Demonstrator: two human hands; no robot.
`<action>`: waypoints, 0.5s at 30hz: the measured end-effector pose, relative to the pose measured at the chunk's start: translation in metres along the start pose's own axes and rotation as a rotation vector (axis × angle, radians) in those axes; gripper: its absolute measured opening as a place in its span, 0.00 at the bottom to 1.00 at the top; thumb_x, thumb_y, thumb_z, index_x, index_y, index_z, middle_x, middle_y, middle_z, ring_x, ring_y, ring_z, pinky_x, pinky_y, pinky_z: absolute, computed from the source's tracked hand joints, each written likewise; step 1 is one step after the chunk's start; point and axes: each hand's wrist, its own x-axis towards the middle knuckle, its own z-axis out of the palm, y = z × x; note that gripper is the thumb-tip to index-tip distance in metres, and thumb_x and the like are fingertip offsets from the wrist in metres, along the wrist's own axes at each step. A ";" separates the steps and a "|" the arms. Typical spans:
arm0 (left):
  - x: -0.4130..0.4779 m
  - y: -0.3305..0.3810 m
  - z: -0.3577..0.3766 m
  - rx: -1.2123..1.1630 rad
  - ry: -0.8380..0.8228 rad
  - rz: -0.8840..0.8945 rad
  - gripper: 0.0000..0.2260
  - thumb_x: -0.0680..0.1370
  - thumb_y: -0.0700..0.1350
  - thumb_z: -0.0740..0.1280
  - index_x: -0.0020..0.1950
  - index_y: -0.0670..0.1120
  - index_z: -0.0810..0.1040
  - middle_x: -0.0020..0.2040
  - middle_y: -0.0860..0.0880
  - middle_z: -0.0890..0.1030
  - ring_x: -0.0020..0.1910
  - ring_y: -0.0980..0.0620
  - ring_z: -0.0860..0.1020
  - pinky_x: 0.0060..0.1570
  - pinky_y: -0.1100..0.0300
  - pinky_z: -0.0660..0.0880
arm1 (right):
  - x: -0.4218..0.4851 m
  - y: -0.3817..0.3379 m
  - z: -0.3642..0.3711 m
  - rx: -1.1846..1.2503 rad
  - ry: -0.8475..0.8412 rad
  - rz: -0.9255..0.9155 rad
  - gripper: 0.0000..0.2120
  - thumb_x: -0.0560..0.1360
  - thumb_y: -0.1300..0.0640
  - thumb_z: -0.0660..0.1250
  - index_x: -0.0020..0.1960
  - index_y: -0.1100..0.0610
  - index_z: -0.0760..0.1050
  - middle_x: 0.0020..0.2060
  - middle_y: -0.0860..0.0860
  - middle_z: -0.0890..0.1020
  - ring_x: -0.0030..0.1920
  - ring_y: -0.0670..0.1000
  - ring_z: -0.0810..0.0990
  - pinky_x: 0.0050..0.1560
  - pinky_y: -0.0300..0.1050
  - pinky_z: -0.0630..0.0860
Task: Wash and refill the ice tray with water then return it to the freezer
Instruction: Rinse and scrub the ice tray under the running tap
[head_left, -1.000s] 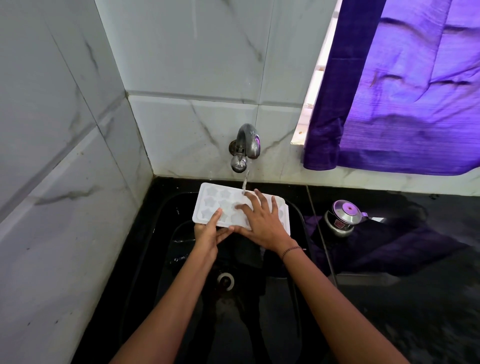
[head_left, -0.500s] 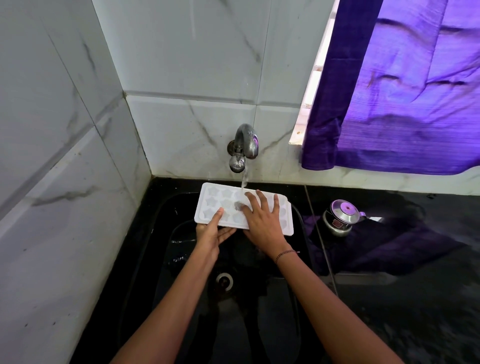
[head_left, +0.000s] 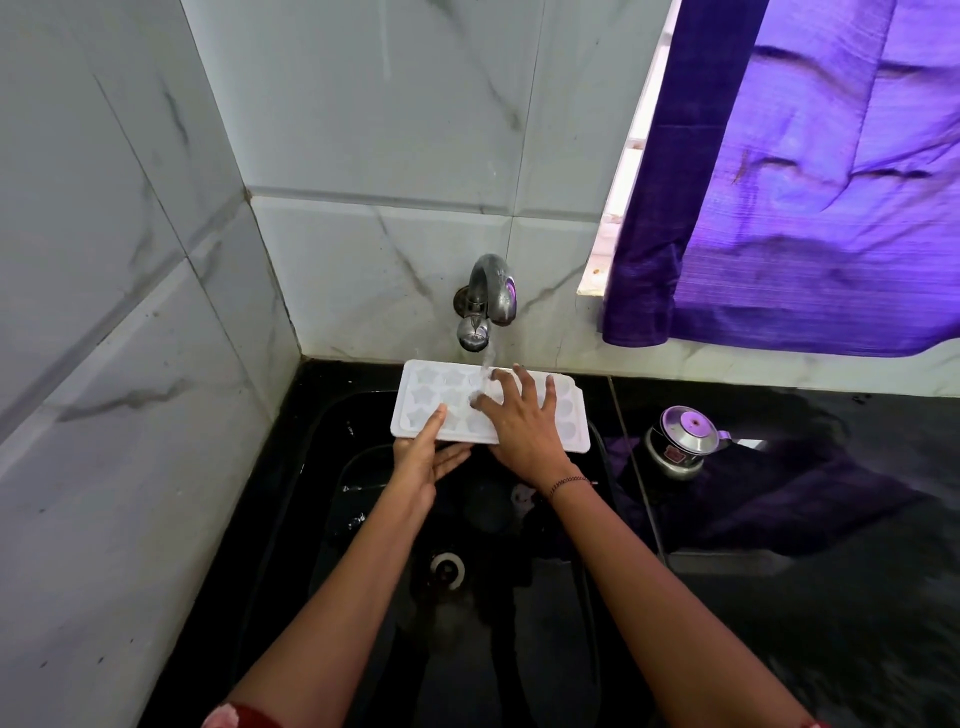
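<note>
A white ice tray (head_left: 431, 400) with star-shaped cells is held level over the black sink (head_left: 322, 467), under the running metal tap (head_left: 491, 296). My left hand (head_left: 426, 457) grips the tray's near left edge, thumb on top and fingers underneath. My right hand (head_left: 524, 421) lies flat on the tray's top with its fingers spread, covering the middle cells. The stream of water (head_left: 487, 364) falls onto the tray just beside my right fingertips.
The sink drain (head_left: 447, 569) lies below my forearms. A small steel lidded pot (head_left: 683, 441) stands on the black counter (head_left: 831, 597) to the right. A purple curtain (head_left: 805, 182) hangs over the window above it. Marble tile walls close the left and the back.
My right hand has slid a little to the right and farther across the tray's top. The tray has shifted slightly away from me under the tap. Water keeps running.
</note>
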 end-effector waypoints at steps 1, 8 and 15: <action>0.000 -0.001 -0.001 0.019 0.000 -0.004 0.15 0.75 0.48 0.69 0.60 0.47 0.74 0.48 0.43 0.82 0.34 0.49 0.83 0.37 0.55 0.82 | 0.001 0.001 0.000 -0.002 0.021 -0.008 0.27 0.60 0.55 0.77 0.57 0.49 0.74 0.64 0.54 0.68 0.69 0.62 0.62 0.65 0.73 0.55; 0.011 0.012 -0.005 0.055 0.067 -0.023 0.15 0.75 0.52 0.68 0.57 0.46 0.76 0.44 0.44 0.82 0.32 0.51 0.83 0.31 0.59 0.81 | -0.013 -0.001 0.009 0.019 0.251 -0.106 0.20 0.63 0.56 0.75 0.51 0.48 0.71 0.59 0.51 0.70 0.62 0.56 0.67 0.66 0.66 0.62; 0.010 0.018 -0.006 -0.057 0.015 -0.049 0.17 0.75 0.41 0.69 0.63 0.39 0.74 0.46 0.42 0.81 0.40 0.46 0.82 0.31 0.59 0.80 | -0.013 0.003 0.009 0.001 0.246 -0.089 0.19 0.62 0.63 0.74 0.49 0.48 0.79 0.61 0.54 0.75 0.63 0.58 0.66 0.65 0.69 0.63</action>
